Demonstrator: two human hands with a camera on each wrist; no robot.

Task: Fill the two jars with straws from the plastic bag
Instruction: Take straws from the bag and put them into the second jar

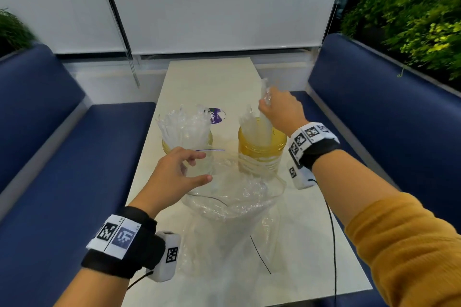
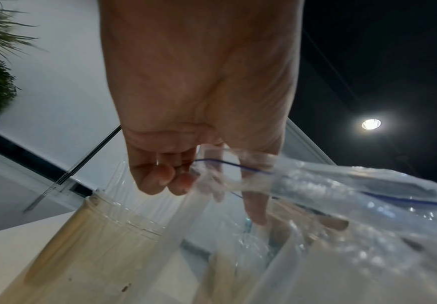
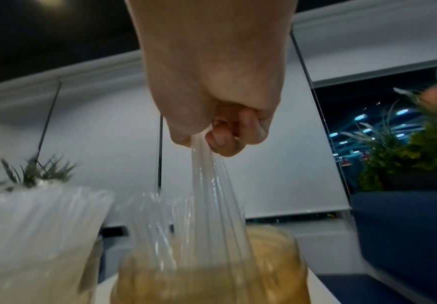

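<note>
Crumpled clear plastic bag (image 1: 232,202) lies nearest on the white table (image 1: 199,77), mouth open toward the jars. Left of the bag's mouth, left hand (image 1: 174,177) pinches the bag's blue-striped rim, fingers curled on the film in the left wrist view (image 2: 160,179). Just beyond the bag on its left, left jar (image 1: 189,147) stands upright, packed with straws (image 1: 182,122). Behind that jar a purple label (image 1: 215,114) lies on the table. Beyond the bag on its right, right jar (image 1: 262,149), amber-tinted, stands upright and holds only a thin bunch. Right hand (image 1: 279,112) hangs over that jar, clenched round a small bundle of wrapped straws (image 3: 212,185), lower ends already inside the rim. Risk as I judge it: splayed straw ends catch the rim and spill onto the table, or a sideways push tips the light jar; a slipping left pinch lets the bag mouth collapse. Hard to tell: how many straws remain in the bag, film is clear and glary; jar bottoms hidden behind the bag; both wrist views blurred.
</note>
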